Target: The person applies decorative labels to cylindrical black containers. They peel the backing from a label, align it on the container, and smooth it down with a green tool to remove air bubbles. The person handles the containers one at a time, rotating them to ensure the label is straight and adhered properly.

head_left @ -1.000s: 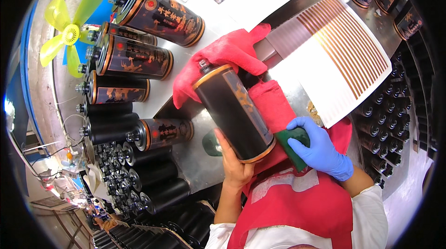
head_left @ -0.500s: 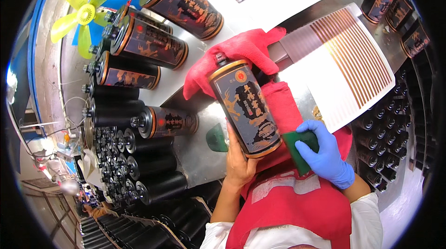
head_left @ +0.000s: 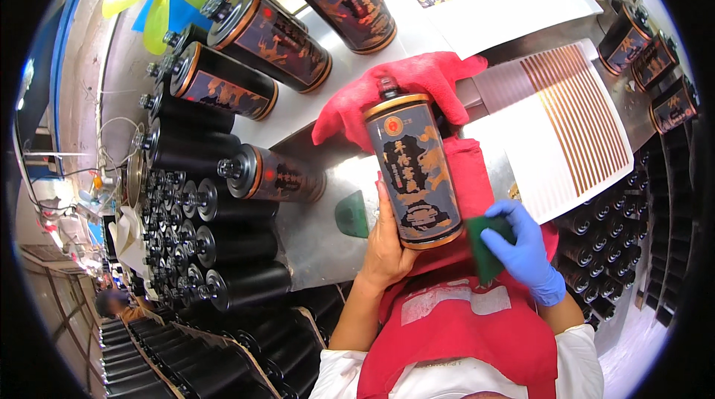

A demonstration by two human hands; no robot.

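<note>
Standing bottle (head_left: 414, 172) rests in left hand (head_left: 387, 246) grip.

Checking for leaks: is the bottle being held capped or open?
Capped: a dark cap sits on the neck of the bottle in the left hand.

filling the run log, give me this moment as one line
left hand: bare, grips dark bottle near its base | right hand: blue glove, presses green pad at the bottle's base | red cloth behind
</note>
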